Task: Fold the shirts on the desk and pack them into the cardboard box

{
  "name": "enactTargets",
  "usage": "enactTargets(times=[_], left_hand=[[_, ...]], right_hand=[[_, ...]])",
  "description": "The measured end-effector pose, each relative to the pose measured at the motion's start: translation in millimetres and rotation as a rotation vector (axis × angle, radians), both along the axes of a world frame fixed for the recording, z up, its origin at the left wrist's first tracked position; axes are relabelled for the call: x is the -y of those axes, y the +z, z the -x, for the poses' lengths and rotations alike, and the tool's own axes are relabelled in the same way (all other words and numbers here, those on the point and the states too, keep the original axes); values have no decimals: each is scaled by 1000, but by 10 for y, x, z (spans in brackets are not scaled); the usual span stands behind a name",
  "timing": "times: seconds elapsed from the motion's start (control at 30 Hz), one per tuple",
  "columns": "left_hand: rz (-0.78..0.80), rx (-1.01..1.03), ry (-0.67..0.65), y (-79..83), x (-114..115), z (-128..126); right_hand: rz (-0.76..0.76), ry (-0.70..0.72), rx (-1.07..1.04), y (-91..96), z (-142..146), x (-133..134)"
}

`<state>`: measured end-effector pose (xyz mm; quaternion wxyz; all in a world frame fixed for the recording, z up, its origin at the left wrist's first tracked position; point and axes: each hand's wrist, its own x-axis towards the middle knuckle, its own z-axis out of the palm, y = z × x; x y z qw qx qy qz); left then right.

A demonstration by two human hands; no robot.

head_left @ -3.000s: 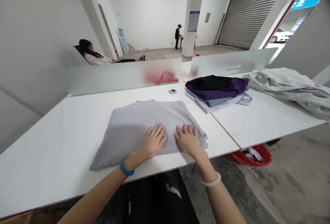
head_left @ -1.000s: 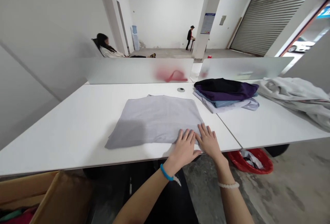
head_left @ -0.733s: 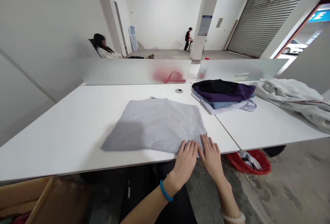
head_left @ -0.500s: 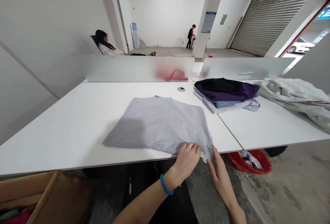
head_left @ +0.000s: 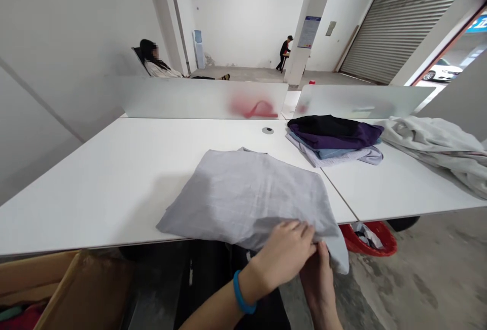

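Observation:
A light grey shirt (head_left: pixel 243 193) is spread at the table's front edge, with its lower right part hanging over. My left hand (head_left: pixel 287 251), a blue band on its wrist, has its fingers curled on the cloth near that edge. Close beside it, my right hand (head_left: pixel 317 279) grips the overhanging cloth from below, thumb up and its other fingers hidden. A corner of the shirt droops past the right hand.
Folded clothes (head_left: pixel 335 137) in black, purple and blue are stacked right of the shirt, by a pale cloth heap (head_left: pixel 437 140). Frosted dividers (head_left: pixel 182 98) line the white table (head_left: pixel 114 168). Below are a red bin (head_left: pixel 388 241) and a cardboard box (head_left: pixel 83 289). Two people are beyond.
The shirt has shifted right and toward me, and more of it now overhangs the front edge. My right hand has moved under the cloth, close to my left hand.

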<state>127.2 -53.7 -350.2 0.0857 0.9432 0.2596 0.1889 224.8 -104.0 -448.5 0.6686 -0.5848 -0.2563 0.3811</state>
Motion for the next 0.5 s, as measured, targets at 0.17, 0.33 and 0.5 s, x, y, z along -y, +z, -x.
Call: enactTargets(times=[0.17,0.33,0.5], left_hand=[[-20,41,383,-209,-481,489],[11,-116,515,-608,-755,854],[106,-74,479,-665,-759,839]], right_hand=[[-2,-130,-13,192,86,-84],[165,-381,-216,448,225,-195],[176,-276,-196,729,421,-415]])
